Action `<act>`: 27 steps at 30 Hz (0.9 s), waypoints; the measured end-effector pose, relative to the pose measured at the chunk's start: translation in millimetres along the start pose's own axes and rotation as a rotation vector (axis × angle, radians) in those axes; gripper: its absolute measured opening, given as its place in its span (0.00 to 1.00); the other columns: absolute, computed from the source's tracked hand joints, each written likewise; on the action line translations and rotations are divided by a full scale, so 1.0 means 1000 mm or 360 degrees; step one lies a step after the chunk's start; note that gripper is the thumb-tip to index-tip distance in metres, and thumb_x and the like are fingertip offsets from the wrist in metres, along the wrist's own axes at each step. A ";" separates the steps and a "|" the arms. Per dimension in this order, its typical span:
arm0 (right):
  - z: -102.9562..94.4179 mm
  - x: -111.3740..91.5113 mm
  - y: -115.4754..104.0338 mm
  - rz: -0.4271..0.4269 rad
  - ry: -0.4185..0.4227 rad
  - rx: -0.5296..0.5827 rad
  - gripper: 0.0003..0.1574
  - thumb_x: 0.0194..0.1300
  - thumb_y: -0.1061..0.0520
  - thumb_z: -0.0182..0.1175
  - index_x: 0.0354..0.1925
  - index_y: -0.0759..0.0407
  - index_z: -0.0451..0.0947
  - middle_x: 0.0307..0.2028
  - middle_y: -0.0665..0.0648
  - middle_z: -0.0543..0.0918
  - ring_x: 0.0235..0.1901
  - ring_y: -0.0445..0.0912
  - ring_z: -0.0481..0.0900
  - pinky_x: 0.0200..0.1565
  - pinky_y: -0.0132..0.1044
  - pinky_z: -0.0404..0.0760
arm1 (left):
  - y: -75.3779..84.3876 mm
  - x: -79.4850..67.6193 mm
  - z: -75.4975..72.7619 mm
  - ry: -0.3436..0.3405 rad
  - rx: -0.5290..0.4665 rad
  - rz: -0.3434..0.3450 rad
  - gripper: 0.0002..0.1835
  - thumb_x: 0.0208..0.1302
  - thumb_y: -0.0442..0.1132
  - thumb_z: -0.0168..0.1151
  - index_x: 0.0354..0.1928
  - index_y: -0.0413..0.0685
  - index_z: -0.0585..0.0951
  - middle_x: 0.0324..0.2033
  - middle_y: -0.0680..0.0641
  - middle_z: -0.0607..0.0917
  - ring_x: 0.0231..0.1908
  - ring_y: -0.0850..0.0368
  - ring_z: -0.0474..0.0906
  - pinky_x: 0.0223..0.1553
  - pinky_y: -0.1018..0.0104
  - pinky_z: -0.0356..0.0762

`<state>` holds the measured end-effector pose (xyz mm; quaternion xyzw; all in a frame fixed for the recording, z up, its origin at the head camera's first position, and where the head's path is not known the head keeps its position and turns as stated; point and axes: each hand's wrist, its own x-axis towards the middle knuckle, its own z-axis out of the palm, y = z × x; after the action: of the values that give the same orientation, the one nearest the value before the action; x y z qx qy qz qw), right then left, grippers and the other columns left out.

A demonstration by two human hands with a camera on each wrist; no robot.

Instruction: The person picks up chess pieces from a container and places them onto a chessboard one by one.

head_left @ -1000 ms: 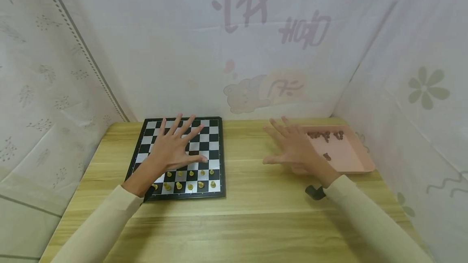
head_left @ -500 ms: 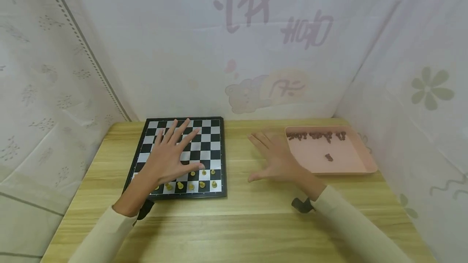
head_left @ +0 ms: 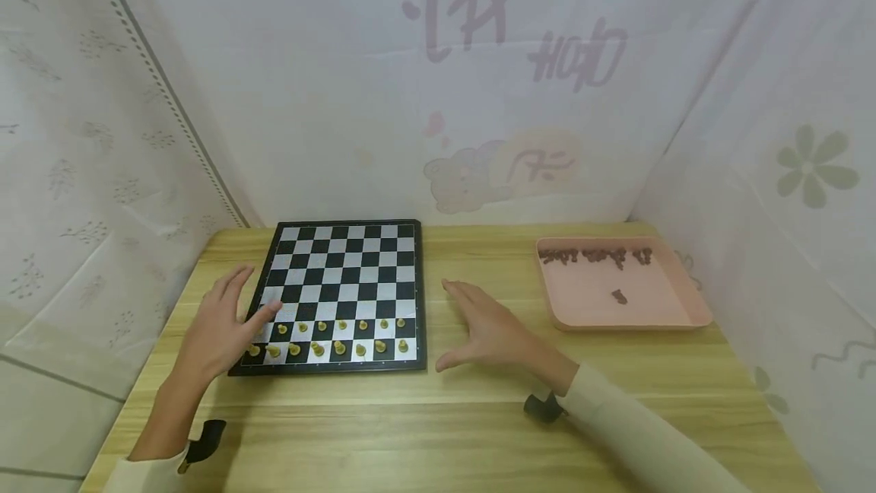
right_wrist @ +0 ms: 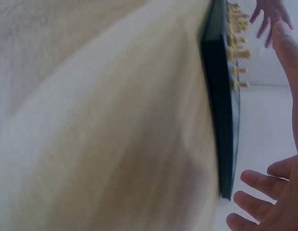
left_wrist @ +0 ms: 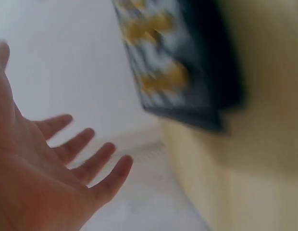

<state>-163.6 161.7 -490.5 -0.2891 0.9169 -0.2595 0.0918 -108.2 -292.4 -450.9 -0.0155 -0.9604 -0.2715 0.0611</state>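
A black-and-white chessboard (head_left: 349, 274) lies on the table's left half, with two rows of yellow chess pieces (head_left: 339, 347) along its near side. My left hand (head_left: 217, 326) is at the board's left edge, fingers extended and thumb apart, holding nothing; the left wrist view shows its spread fingers (left_wrist: 93, 161) beside the blurred board. To the right of the board, my right hand (head_left: 486, 329) hovers with fingers and thumb parted around air. In the right wrist view the board's dark side (right_wrist: 218, 115) stands beyond that hand.
A pink tray (head_left: 582, 295) on the table's right holds several dark brown chess pieces (head_left: 595, 256) along its far side and one piece (head_left: 619, 296) nearer its middle. Patterned white cloth (head_left: 328, 97) walls the back and both sides of the wooden table (head_left: 383, 440).
My left hand has moved left and nearer from over the board to its left edge, uncovering the squares. My right hand has come left from the tray toward the board's right side.
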 end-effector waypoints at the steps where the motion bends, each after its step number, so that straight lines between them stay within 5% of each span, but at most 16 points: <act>1: 0.003 0.001 0.000 -0.0005 -0.0010 -0.0021 0.94 0.42 0.16 0.81 0.90 0.53 0.47 0.86 0.61 0.57 0.83 0.58 0.57 0.77 0.62 0.60 | -0.009 -0.002 -0.001 -0.0019 -0.0026 -0.0060 0.46 0.82 0.63 0.56 0.84 0.35 0.60 0.80 0.25 0.61 0.74 0.19 0.61 0.64 0.17 0.62; 5: 0.013 0.004 0.000 -0.0024 -0.0034 -0.0128 0.95 0.40 0.11 0.77 0.90 0.54 0.48 0.84 0.59 0.61 0.81 0.57 0.61 0.77 0.59 0.62 | -0.040 -0.009 0.002 -0.0089 -0.0102 -0.0211 0.42 0.88 0.60 0.47 0.79 0.26 0.65 0.73 0.20 0.69 0.67 0.20 0.72 0.61 0.23 0.70; 9: 0.019 0.009 0.001 -0.0065 -0.0032 -0.0189 0.94 0.41 0.10 0.75 0.89 0.57 0.51 0.82 0.60 0.64 0.80 0.58 0.64 0.77 0.58 0.63 | -0.054 -0.011 0.008 -0.0172 -0.0135 -0.0292 0.39 0.89 0.57 0.48 0.76 0.22 0.67 0.67 0.20 0.76 0.63 0.21 0.79 0.60 0.28 0.76; 27: 0.026 0.021 -0.007 -0.0151 -0.0007 -0.0252 0.86 0.46 0.14 0.77 0.84 0.64 0.62 0.75 0.62 0.73 0.74 0.59 0.70 0.75 0.59 0.67 | -0.059 -0.008 0.014 -0.0170 -0.0136 -0.0291 0.24 0.85 0.39 0.55 0.68 0.25 0.79 0.55 0.26 0.87 0.54 0.29 0.86 0.51 0.41 0.81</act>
<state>-168.8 133.9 -509.5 -0.3391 0.9196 -0.1895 0.0583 -105.5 -335.3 -494.3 0.0551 -0.9472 -0.3154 -0.0159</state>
